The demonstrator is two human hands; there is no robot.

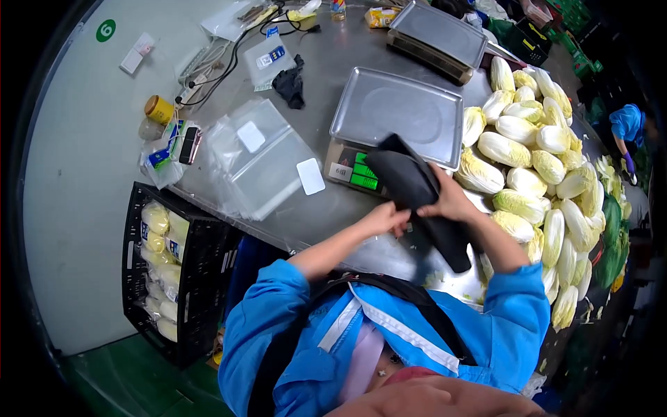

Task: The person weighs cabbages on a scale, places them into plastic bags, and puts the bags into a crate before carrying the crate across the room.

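Note:
A dark, folded sheet-like item (417, 187) is held in front of my body, over the near edge of the scale. My right hand (448, 198) grips it from the right, fingers wrapped round it. At its left side my left hand (390, 218) has its fingers curled together; what they pinch is too small to make out. Behind the item is a scale with a metal tray (397, 115) and a lit green display (365, 172), partly covered. Napa cabbages (514, 149) are heaped to the right of the scale.
Clear plastic bags (257, 163) and white labels (310, 176) lie on the left. A black crate (182, 278) holds bagged cabbages. Beyond are a second scale (441, 35), a black cloth (290, 83) and cables (229, 66). A person in blue (627, 125) is at the far right.

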